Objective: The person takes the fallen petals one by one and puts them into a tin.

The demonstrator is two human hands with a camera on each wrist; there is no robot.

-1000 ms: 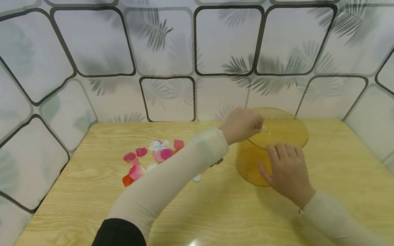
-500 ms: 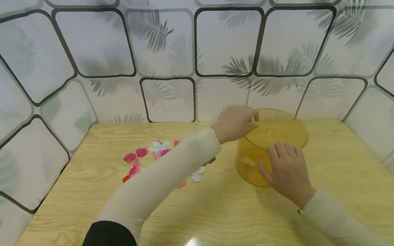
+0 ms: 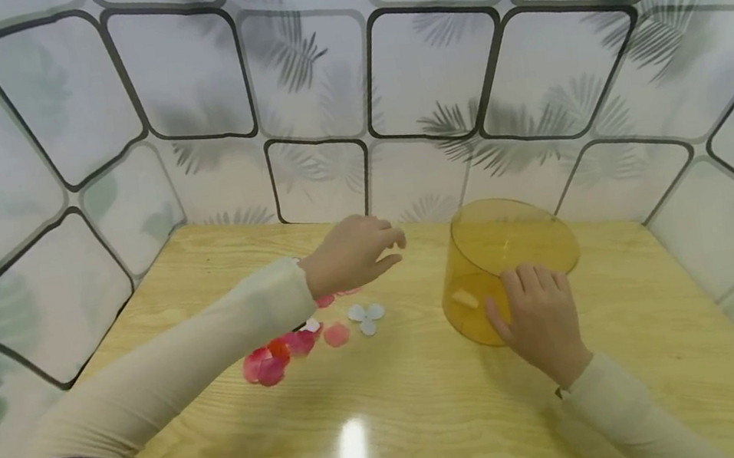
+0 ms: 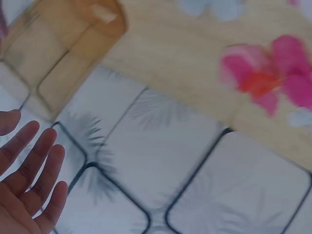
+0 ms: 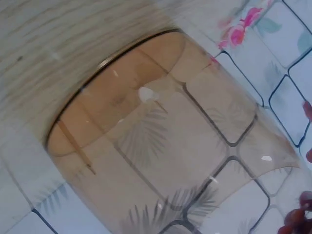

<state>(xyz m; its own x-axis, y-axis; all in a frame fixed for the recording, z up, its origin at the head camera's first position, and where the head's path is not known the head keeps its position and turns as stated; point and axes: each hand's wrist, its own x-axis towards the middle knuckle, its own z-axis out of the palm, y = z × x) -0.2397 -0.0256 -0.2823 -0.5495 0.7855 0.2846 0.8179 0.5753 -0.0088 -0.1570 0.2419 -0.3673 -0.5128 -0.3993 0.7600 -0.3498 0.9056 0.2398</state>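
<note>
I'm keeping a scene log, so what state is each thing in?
Transparent amber container, upright, open-topped
Pale petal, inside the container
White three-lobed flower, lying loose
Pink and red petals, loosely clustered, partly hidden
Left hand, empty, fingers loosely bent
Right hand, holding the container's near rim

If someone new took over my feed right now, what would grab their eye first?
Probably the see-through amber container on the right, with the right hand at its near rim. Next, the bright pink and red petals on the left, partly hidden by the pale left sleeve.
</note>
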